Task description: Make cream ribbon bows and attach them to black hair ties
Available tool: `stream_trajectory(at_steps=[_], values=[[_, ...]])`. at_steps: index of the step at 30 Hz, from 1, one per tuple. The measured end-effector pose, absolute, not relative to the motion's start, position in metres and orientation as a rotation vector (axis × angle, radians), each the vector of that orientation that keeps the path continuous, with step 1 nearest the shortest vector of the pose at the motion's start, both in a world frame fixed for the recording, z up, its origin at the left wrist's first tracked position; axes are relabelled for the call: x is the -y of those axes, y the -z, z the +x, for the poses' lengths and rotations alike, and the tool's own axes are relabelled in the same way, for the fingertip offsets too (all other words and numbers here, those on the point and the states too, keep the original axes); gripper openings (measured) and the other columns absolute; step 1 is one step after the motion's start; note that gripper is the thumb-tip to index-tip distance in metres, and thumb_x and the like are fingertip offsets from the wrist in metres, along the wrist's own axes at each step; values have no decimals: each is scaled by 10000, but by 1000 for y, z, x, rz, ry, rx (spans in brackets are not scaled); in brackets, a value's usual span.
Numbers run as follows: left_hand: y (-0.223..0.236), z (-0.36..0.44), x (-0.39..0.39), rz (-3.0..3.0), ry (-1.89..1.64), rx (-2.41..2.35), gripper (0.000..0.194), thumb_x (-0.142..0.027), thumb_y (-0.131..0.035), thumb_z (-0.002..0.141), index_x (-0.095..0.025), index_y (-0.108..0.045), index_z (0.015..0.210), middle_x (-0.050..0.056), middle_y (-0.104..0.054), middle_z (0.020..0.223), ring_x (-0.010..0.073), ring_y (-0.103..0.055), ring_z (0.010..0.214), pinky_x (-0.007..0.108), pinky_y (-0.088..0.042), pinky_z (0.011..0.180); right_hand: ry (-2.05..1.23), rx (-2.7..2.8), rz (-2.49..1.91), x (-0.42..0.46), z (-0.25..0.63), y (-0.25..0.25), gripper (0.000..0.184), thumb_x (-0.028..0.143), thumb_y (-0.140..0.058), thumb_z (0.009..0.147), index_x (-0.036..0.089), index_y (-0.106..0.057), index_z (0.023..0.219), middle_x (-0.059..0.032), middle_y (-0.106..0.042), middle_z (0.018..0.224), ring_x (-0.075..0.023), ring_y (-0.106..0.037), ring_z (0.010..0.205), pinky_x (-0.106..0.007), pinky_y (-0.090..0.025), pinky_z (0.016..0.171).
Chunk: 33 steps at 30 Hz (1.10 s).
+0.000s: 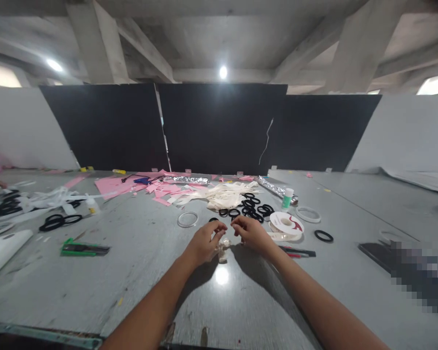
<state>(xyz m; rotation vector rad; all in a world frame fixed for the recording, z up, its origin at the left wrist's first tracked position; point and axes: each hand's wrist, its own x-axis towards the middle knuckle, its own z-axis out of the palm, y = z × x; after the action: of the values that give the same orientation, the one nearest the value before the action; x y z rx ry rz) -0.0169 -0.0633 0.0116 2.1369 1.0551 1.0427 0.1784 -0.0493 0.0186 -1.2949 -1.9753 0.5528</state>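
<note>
My left hand (205,241) is closed, thumb and fingers drawn together, around a small cream ribbon piece (223,254) that hangs below its fingertips. Just to the right, my right hand (251,235) is pinched, fingertips facing the left ones across a narrow gap; what it holds, if anything, is too small to see. Beyond the hands lie black rings (251,208) in a pile and a heap of cream ribbon strips (224,195). A ribbon spool (286,223) lies beside my right hand, with printed ribbon trailing from it.
A green cutter (83,249) and black-handled scissors (60,221) lie left. A dark-and-red cutter (299,252) sits beside my right forearm. A green glue stick (287,198) stands behind the spool. Pink sheets (113,184) lie by the black partition (222,129). A dark phone-like slab (377,255) rests right.
</note>
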Motion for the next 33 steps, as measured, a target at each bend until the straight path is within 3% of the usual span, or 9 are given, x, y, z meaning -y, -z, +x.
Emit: stream_trajectory(at_steps=[5, 9, 14, 18, 22, 28, 33], values=[[-7, -32, 53, 2261, -949, -1223, 316, -181, -567, 749, -207, -616, 1061, 52, -614, 1066, 175, -560, 904, 293, -447, 831, -347, 2043, -1377, 56, 175, -22, 199, 300, -475, 853, 219, -648, 906, -3, -661, 671, -146, -597, 621, -237, -395, 597], [-2, -39, 49, 2240, -883, -1205, 410, -222, -568, 771, -218, -568, 1181, 66, -577, 1126, 163, -563, 903, 284, -461, 826, -259, 2091, -1404, 59, 172, -23, 226, 325, -459, 869, 236, -653, 944, -7, -674, 697, -151, -597, 619, -237, -369, 583], [-1, -40, 44, 2332, -847, -1290, 344, -303, -578, 786, -216, -594, 1119, 57, -601, 1033, 195, -557, 945, 306, -445, 844, -180, 2252, -1445, 62, 166, -18, 243, 367, -501, 856, 256, -660, 1002, -23, -694, 746, -184, -620, 694, -253, -351, 602], [-2, -50, 33, 2313, -1028, -1878, 338, -213, -487, 821, -202, -558, 1151, 96, -570, 1137, 246, -483, 1079, 385, -360, 936, -161, 2299, -1410, 64, 160, -15, 240, 333, -487, 866, 245, -651, 1018, -33, -690, 782, -176, -617, 711, -246, -360, 613], [5, -70, 23, 2142, -698, -2322, 291, -194, -470, 809, -186, -621, 1057, 148, -554, 1162, 322, -443, 1103, 455, -327, 897, -171, 2294, -1416, 65, 159, -14, 221, 313, -480, 866, 239, -655, 980, -35, -695, 810, -171, -616, 716, -245, -362, 613], [7, -70, 21, 2199, -687, -2209, 193, -253, -479, 837, -221, -666, 872, 91, -634, 1032, 274, -468, 1035, 425, -284, 899, -193, 2213, -1395, 60, 162, -10, 226, 301, -474, 861, 236, -660, 972, -28, -701, 824, -173, -621, 712, -266, -400, 647], [1, -56, 18, 2049, -1015, -1974, 206, -303, -440, 874, -208, -620, 900, 54, -682, 863, 208, -566, 897, 389, -320, 907, -260, 2147, -1319, 59, 159, -8, 293, 304, -473, 861, 226, -649, 1081, -31, -705, 830, -172, -622, 668, -291, -442, 677]])
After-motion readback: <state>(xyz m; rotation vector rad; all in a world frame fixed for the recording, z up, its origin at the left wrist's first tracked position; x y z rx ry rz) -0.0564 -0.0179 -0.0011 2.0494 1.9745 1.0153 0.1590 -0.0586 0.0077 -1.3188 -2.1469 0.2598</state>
